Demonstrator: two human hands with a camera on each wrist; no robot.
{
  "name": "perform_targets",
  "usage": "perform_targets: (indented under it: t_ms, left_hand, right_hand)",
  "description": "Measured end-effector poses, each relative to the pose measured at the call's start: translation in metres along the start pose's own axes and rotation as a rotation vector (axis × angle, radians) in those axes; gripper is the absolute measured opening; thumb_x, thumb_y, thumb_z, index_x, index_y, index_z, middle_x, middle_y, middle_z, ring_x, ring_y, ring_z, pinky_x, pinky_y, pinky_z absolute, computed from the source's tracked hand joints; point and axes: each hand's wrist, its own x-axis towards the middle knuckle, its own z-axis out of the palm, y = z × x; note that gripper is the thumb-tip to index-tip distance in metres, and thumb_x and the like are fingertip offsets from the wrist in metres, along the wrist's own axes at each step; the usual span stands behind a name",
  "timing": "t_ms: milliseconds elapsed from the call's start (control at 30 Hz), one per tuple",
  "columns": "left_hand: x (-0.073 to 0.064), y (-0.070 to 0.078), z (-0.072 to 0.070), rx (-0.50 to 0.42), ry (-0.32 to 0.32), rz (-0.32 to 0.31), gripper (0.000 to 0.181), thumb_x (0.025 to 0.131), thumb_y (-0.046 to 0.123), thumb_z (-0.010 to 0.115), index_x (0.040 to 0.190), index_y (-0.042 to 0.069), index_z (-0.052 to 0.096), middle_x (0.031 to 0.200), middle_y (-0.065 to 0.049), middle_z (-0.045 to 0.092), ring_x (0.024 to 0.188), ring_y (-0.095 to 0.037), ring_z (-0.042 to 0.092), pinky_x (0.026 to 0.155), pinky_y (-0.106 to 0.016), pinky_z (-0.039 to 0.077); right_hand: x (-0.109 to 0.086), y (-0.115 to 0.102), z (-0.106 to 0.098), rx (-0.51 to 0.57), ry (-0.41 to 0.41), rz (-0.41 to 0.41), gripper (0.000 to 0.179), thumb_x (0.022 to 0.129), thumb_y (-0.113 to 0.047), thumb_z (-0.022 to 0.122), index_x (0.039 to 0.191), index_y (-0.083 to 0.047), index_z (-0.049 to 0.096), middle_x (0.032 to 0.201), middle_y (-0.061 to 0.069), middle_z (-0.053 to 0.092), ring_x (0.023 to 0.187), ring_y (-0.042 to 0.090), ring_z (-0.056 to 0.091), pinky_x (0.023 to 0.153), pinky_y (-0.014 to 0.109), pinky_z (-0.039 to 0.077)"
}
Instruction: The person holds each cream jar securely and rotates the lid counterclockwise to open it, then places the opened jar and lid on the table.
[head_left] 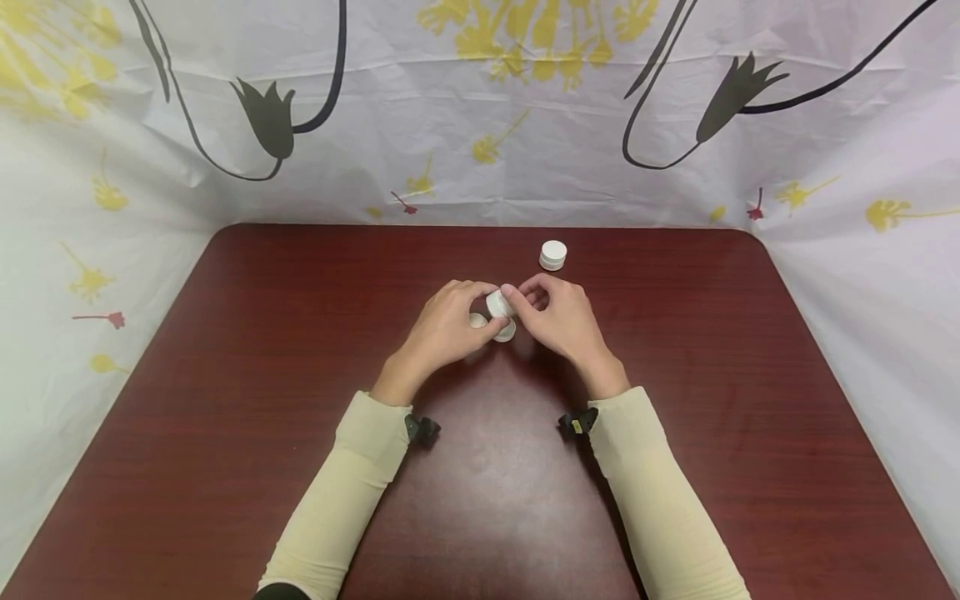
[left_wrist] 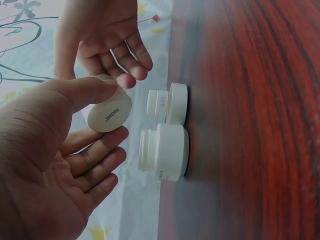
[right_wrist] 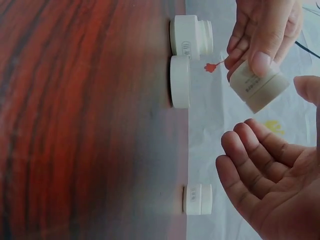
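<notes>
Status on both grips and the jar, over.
Left grip pinching lidded jar. Right grip empty, close by it. Uncapped jar and loose lid on table below; nothing seen blocking.

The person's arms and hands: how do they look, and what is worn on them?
A long cream left sleeve and right sleeve reach the wrists. A small black device sits at the left wrist; another, with a yellow mark, at the right. The left hand and right hand wear no gloves.
</notes>
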Motion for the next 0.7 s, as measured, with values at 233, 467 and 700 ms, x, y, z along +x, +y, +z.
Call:
perform_targets:
  t_ms: [233, 467, 700]
  left_hand:
    - [0.0004, 0.0002, -0.0001, 0.005, -0.009, -0.011, 0.047, 0.093, 0.037, 0.078, 0.133, 0.013, 0.072, 0.130, -0.005, 0.075, 0.124, -0.026, 0.064, 0.107, -0.046, 0.051]
    - [0.0004, 0.0003, -0.0002, 0.008, -0.007, -0.006, 0.046, 0.092, 0.035, 0.079, 0.132, 0.012, 0.072, 0.128, -0.005, 0.075, 0.122, -0.027, 0.064, 0.105, -0.046, 0.052]
    - [0.0006, -0.0007, 0.0008, 0.003, -0.006, -0.002, 0.044, 0.092, 0.033, 0.079, 0.131, 0.013, 0.072, 0.126, -0.005, 0.076, 0.119, -0.028, 0.065, 0.102, -0.046, 0.053]
  right_hand:
    - [-0.0004, 0.0000, 0.0005, -0.008, -0.011, -0.024, 0.039, 0.098, -0.051, 0.068, 0.096, -0.013, 0.075, 0.085, 0.003, 0.076, 0.079, 0.018, 0.072, 0.074, 0.034, 0.053]
    - [-0.0001, -0.0019, 0.0005, 0.017, -0.031, -0.061, 0.029, 0.099, -0.039, 0.069, 0.103, -0.011, 0.075, 0.088, 0.005, 0.074, 0.079, 0.018, 0.070, 0.075, 0.033, 0.053]
    - [0.0001, -0.0019, 0.0003, 0.015, -0.057, -0.061, 0.025, 0.098, -0.032, 0.068, 0.110, -0.011, 0.074, 0.094, 0.006, 0.074, 0.082, 0.020, 0.070, 0.076, 0.033, 0.052]
